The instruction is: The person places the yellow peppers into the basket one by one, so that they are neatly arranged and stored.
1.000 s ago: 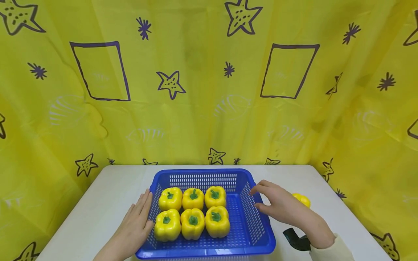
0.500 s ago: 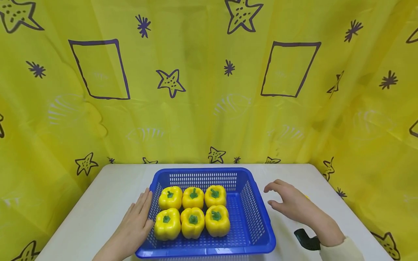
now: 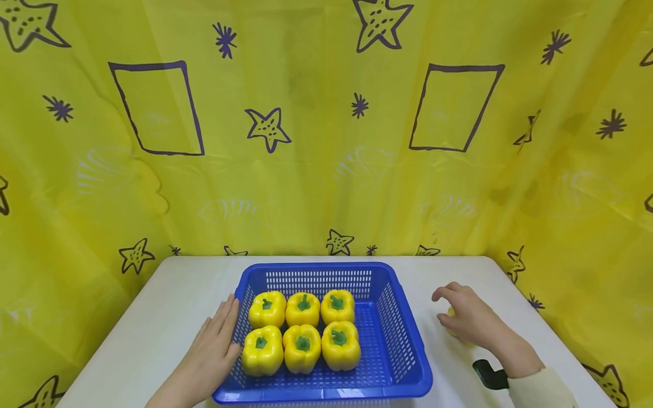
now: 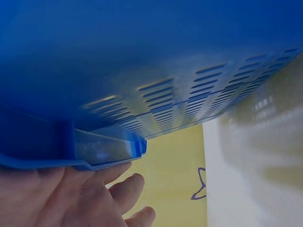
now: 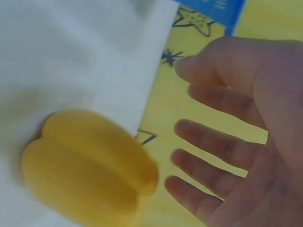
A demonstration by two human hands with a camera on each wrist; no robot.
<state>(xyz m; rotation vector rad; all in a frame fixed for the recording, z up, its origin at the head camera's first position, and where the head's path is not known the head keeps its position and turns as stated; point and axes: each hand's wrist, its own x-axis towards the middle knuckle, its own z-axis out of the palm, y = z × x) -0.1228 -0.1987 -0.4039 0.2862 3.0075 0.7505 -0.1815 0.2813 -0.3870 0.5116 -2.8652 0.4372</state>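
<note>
A blue slotted basket (image 3: 403,362) stands on the white table and holds several yellow bell peppers (image 3: 302,343) in two rows, filling its left part. My left hand (image 3: 216,345) lies flat with straight fingers against the basket's left wall; from the left wrist, the fingers (image 4: 123,189) sit under the basket's rim (image 4: 109,153). To the right of the basket, my right hand (image 3: 464,317) hovers over a loose yellow pepper (image 3: 451,313) on the table and hides most of it. In the right wrist view the pepper (image 5: 90,170) lies beside my spread, open fingers (image 5: 213,142), without contact.
The table (image 3: 163,306) ends at a yellow patterned curtain (image 3: 306,141) at the back and both sides. The basket's right third is bare mesh. A black wrist-camera strap (image 3: 490,374) sits on my right wrist.
My right hand moved right, away from the basket's right wall, and came down over the loose pepper on the table. The left hand and the basket stayed put.
</note>
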